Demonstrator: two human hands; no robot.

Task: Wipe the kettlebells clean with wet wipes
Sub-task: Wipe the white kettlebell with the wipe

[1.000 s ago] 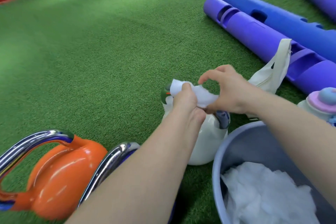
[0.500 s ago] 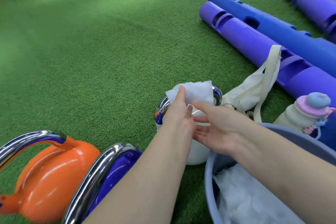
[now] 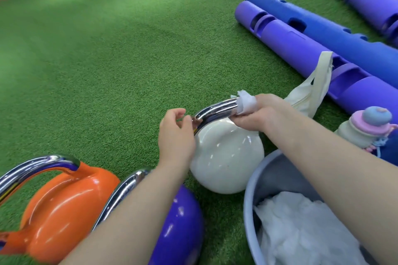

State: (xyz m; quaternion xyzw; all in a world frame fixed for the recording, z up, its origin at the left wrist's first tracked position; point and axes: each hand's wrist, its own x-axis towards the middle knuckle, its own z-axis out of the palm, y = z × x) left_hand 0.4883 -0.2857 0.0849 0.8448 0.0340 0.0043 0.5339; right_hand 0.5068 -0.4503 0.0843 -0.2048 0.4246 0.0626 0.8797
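Observation:
A white kettlebell [image 3: 226, 157] with a chrome handle [image 3: 217, 108] stands on the green turf in front of me. My right hand [image 3: 258, 112] grips a crumpled wet wipe [image 3: 245, 101] wrapped round the right end of that handle. My left hand [image 3: 175, 135] hovers at the handle's left end with fingers loosely curled, holding nothing. An orange kettlebell [image 3: 60, 206] and a purple kettlebell [image 3: 178, 226] sit at the lower left, the purple one partly behind my left forearm.
A grey basin [image 3: 249, 191] with white wipes [image 3: 301, 228] sits at the lower right. A cream bag [image 3: 310, 90] and a pastel bottle [image 3: 364, 129] lie to the right. Purple and blue tubes [image 3: 301, 45] lie beyond. Open turf stretches to the left.
The wipe went from being spread over the handle by both hands to being wrapped round its right end in my right hand. My left hand let go and drew back to the left.

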